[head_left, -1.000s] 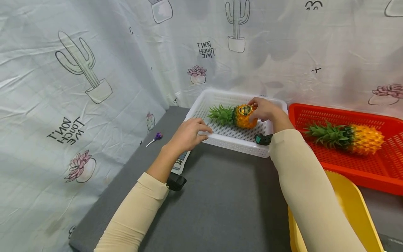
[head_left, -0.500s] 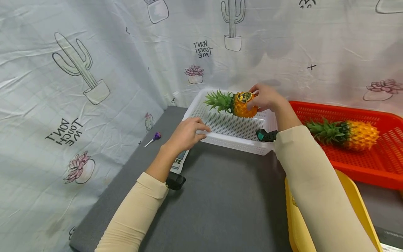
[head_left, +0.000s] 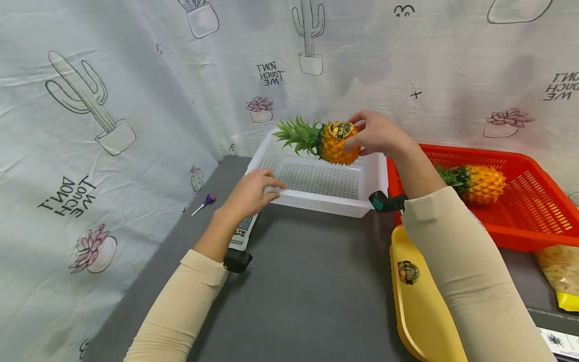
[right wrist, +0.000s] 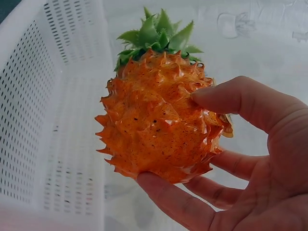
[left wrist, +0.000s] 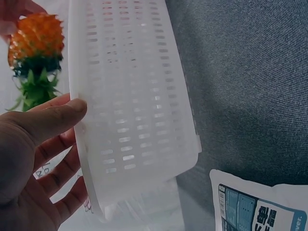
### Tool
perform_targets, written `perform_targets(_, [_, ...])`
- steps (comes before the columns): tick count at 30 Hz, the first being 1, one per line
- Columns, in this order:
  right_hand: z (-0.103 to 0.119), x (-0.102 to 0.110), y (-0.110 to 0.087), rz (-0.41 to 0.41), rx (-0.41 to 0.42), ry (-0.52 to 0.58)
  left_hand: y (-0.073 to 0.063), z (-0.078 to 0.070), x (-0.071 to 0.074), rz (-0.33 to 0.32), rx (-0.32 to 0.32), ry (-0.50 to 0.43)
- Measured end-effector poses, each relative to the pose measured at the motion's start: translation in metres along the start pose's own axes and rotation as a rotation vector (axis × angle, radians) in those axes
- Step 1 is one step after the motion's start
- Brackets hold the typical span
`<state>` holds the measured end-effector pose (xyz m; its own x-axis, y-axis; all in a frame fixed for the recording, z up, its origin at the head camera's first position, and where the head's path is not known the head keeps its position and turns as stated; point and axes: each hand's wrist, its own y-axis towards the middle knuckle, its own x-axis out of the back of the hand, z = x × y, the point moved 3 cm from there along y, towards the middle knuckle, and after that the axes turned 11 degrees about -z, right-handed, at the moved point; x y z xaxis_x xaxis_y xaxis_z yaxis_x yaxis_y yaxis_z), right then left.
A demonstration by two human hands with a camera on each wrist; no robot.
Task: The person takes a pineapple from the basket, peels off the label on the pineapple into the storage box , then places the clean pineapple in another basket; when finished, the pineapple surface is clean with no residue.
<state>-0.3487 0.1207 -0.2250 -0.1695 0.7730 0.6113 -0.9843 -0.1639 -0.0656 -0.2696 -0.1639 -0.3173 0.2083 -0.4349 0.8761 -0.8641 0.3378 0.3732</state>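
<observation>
My right hand (head_left: pixel 380 134) grips a small pineapple (head_left: pixel 336 151) by its base, raised above the white perforated basket (head_left: pixel 312 199). The fruit lies sideways, green leaves to the left, with a dark and gold sticker on its upper side. In the right wrist view, thumb and fingers spread around the spiky orange skin (right wrist: pixel 154 125). My left hand (head_left: pixel 251 193) pinches the basket's front left rim. The left wrist view shows the thumb (left wrist: pixel 65 115) on the slotted wall, and the other fingers on the rim's far side.
To the right, a red basket (head_left: pixel 520 238) holds a second pineapple (head_left: pixel 486 185). A yellow tray (head_left: pixel 429 322) with a round sticker stands in front, partly under my right sleeve. A purple lollipop (head_left: pixel 210 199), a printed packet (head_left: pixel 240 234) and a clear bag (head_left: pixel 563 271) lie on the grey table.
My right hand has lifted the pineapple off the white basket's floor. My left hand keeps its hold on the rim. The head view has turned to the right.
</observation>
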Motion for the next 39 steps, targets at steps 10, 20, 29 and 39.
perform_targets(10, [0.009,0.018,-0.037,-0.028,0.022,-0.026,0.000,0.001,0.008,0.004,0.010,0.003])
perform_targets(20, [0.006,0.032,-0.077,-0.047,0.103,-0.119,-0.003,0.006,0.005,0.009,0.012,0.006])
perform_targets(29, [-0.013,0.040,-0.109,-0.067,0.125,-0.131,-0.004,0.006,0.004,0.027,0.020,0.015])
perform_targets(39, [-0.030,0.032,-0.135,-0.040,0.119,-0.135,0.003,-0.003,0.000,0.034,-0.001,-0.010])
